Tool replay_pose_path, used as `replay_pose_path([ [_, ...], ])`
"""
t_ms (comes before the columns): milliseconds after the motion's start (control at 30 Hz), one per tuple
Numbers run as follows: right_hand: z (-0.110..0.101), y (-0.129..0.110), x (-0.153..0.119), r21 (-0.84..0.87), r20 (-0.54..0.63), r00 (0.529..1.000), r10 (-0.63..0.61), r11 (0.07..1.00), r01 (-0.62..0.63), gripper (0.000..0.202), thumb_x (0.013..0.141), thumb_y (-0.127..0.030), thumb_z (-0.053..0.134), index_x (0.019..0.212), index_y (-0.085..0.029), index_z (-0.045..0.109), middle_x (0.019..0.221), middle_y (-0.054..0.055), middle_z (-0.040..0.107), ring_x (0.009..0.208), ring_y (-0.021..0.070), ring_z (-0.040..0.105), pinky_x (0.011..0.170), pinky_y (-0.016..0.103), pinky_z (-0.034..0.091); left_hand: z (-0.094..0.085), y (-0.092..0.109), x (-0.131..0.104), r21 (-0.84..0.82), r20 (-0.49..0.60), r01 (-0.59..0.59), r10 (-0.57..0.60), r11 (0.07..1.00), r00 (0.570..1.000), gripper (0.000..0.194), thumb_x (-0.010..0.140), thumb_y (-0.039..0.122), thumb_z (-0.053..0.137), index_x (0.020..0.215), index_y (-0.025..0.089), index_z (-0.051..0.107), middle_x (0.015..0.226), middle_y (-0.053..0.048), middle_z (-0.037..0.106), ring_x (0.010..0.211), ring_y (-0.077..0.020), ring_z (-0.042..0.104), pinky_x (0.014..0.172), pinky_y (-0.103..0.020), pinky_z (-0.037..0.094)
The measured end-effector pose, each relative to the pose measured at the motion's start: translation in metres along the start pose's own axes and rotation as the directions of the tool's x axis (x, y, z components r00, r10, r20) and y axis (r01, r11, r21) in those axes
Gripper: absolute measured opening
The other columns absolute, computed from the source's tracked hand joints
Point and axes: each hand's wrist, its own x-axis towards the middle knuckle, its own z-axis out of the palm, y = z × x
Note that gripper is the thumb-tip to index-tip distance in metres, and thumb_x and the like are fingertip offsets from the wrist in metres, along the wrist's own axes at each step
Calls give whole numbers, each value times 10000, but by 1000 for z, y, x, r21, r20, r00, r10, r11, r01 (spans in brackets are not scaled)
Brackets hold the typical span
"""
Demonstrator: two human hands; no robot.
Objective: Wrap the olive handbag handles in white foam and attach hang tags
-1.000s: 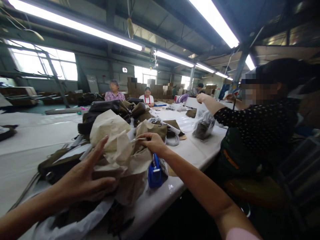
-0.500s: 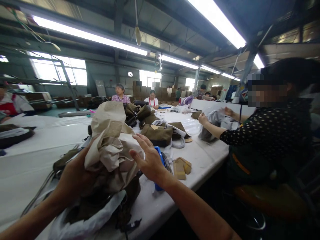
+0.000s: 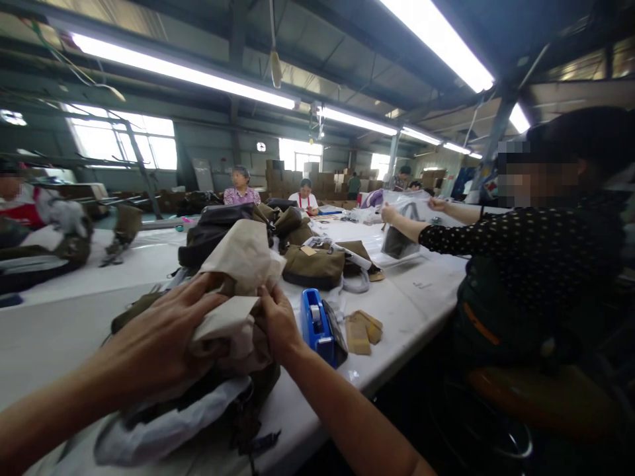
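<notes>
A crumpled beige sheet point(image 3: 241, 254), paper or lining cloth, is bunched up between my hands. My left hand point(image 3: 181, 324) is closed around its left side, fingers bent over the folds. On the other side, my right hand point(image 3: 278, 320) pinches the edge between thumb and fingers. Below both hands is an olive-brown bag point(image 3: 265, 380), mostly hidden by my arms and the sheet. Its handle point(image 3: 173, 430), wrapped in white padding, curves toward me. A dark strap end with a buckle point(image 3: 265, 441) dangles on the bag's near side.
To the right stand a blue tape dispenser point(image 3: 313, 324) and brown card tags point(image 3: 363, 330) on the white table point(image 3: 411, 297). More olive bags point(image 3: 312, 266) and a dark bag point(image 3: 213, 231) are piled behind. A co-worker point(image 3: 536, 251) at right holds a clear plastic bag point(image 3: 404, 228).
My right hand has gone from open beside the sheet to pinching it. My left hand has come up over the sheet, which is more gathered. The co-worker's plastic bag is spread out and raised.
</notes>
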Motion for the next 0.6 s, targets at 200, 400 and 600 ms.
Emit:
replay_pose_path([
  [200, -3, -3, -3, -46, 92, 987, 133, 991, -129, 277, 740, -315, 685, 997, -216, 713, 807, -8, 692, 724, 155, 621, 654, 246, 489, 11, 1, -5, 89, -20, -112, 115, 990, 993, 414, 768, 297, 728, 1173, 220, 699, 1740, -164, 205, 1568, -450, 274, 1236, -669, 300],
  [400, -4, -21, -3, -5, 275, 895, 352, 931, -364, 267, 721, -258, 677, 984, -212, 666, 756, -15, 673, 699, 176, 632, 658, 264, 509, 31, 3, 0, -48, -15, -108, 108, 993, 994, 459, 785, 257, 677, 1240, 192, 673, 1720, -148, 291, 1569, -429, 288, 1230, -612, 366],
  [600, -35, -11, -10, -210, 270, 928, 256, 957, -203, 321, 978, -479, 578, 1209, -260, 620, 1110, 35, 739, 1067, 207, 695, 979, 357, 539, 15, -22, -11, -115, -51, 144, -150, 983, 987, 377, 892, 291, 510, 1230, 188, 642, 1545, -101, 574, 1382, -287, 588, 1150, -450, 483],
])
